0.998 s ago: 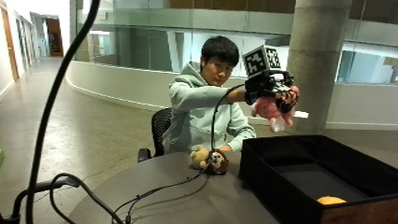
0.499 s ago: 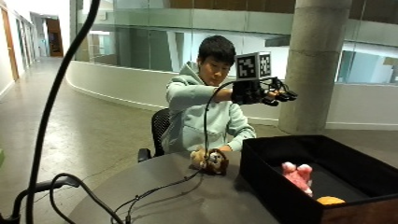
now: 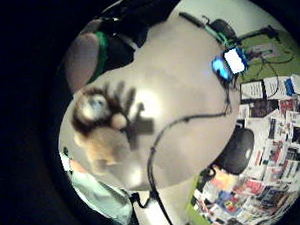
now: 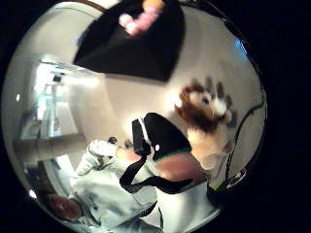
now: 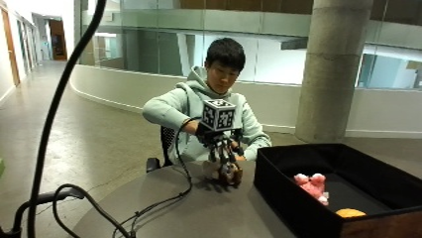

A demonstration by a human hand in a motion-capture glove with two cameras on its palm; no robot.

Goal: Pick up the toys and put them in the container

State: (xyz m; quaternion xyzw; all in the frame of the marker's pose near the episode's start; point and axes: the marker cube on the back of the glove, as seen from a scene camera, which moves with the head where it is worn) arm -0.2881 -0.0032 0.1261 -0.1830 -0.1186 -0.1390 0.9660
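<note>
A brown and tan lion plush (image 5: 228,174) sits on the grey round table (image 5: 198,213) just left of the black container (image 5: 290,203). My gloved right hand (image 5: 221,145) hangs right above the plush with its fingers spread downward, holding nothing. Both palm views show the lion plush (image 3: 97,125) (image 4: 204,116) on the table with the shadow of spread fingers around it. A pink plush (image 5: 312,186) lies inside the container, beside an orange toy (image 5: 349,213). The container (image 4: 141,48) and the pink plush (image 4: 141,19) also show in the thumb side view.
The person's bare left hand (image 3: 77,167), in a pale green sleeve, rests on the table next to the lion plush. The container's tall near wall stands close to the right of the plush. A concrete pillar (image 5: 333,69) rises behind the table.
The pink plush left my hand and dropped into the container. My hand then moved left and down from above the container to just over the lion plush.
</note>
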